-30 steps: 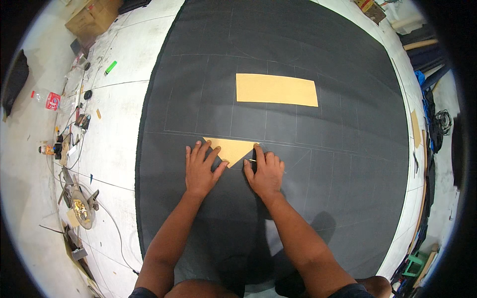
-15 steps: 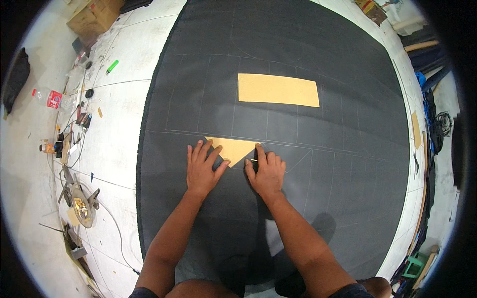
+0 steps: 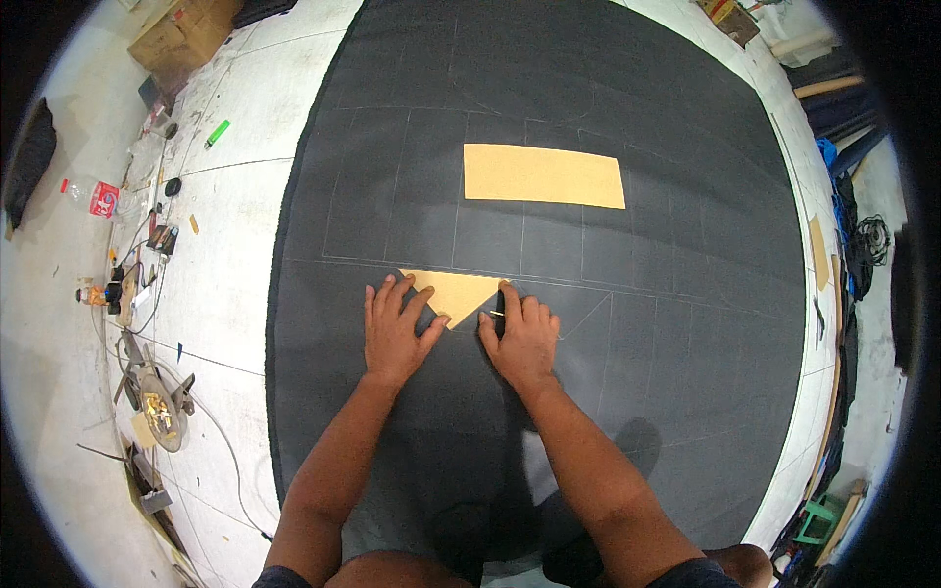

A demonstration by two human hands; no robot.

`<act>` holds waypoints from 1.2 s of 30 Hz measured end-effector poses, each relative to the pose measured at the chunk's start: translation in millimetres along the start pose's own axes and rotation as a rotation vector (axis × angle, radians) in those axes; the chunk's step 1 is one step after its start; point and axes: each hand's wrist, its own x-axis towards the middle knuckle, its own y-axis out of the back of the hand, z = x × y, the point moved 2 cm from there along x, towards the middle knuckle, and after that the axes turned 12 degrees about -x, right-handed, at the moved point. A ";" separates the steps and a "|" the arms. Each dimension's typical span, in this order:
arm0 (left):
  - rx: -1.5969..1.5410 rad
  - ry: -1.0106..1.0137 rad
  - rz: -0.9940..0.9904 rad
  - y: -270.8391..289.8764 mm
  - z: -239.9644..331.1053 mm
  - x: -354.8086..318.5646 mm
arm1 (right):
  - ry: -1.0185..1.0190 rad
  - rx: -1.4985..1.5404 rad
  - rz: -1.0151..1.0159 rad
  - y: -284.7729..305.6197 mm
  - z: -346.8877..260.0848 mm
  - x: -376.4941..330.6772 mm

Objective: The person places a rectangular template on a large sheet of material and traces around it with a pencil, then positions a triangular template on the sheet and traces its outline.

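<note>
Dark cloth (image 3: 441, 431) with thin pale lines lies spread under both hands. On it, a yellow four-sided card piece (image 3: 459, 292) with slanted sides has its long edge along a drawn line. My left hand (image 3: 394, 338) is open, its fingers spread and pressing on the card's left and lower edges. At the card's right corner rests the forefinger of my right hand (image 3: 526, 343). A small thin pale stick (image 3: 497, 314) shows between that hand's thumb and fingers; its exact kind is too small to make out. Farther up lies a yellow rectangular card (image 3: 544, 176).
White tiled floor (image 3: 230, 225) borders the cloth. Leftward are a green lighter (image 3: 218, 133), a plastic bottle (image 3: 93, 196), cables and an oval dish (image 3: 162, 412) of small yellowish bits. A cardboard box (image 3: 181, 39) stands far left, a green stool (image 3: 818, 519) at right.
The view has shifted very slightly, moving everything a little to the left. Both hands stay in place on the card.
</note>
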 end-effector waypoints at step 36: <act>0.015 -0.051 -0.650 15.3 23.4 81.7 | -0.130 0.392 -0.106 27.1 12.3 24.0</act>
